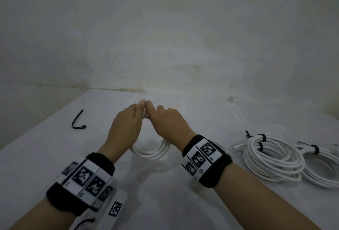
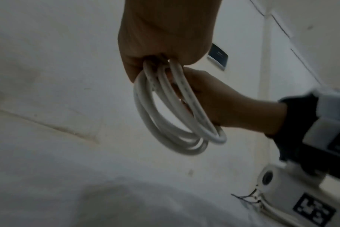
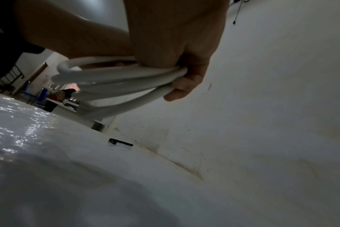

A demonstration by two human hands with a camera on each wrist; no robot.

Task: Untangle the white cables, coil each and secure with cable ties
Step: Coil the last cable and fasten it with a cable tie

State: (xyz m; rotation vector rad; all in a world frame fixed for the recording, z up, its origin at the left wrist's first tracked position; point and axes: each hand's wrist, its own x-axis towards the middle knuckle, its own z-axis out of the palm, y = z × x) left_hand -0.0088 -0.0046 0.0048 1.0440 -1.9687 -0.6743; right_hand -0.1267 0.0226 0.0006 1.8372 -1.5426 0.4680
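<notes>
Both hands meet at the middle of the white table and hold one coiled white cable lifted off it. My left hand grips the top of the coil with curled fingers. My right hand wraps its fingers round the same bundle of loops, thumb tips nearly touching. The coil hangs below the hands, partly hidden by them. No tie shows on it. A loose black cable tie lies on the table to the left, also visible as the tie in the right wrist view.
Two coiled white cables lie at the right: one coil with black ties, and another tied coil at the frame edge. A stained white wall stands close behind the table.
</notes>
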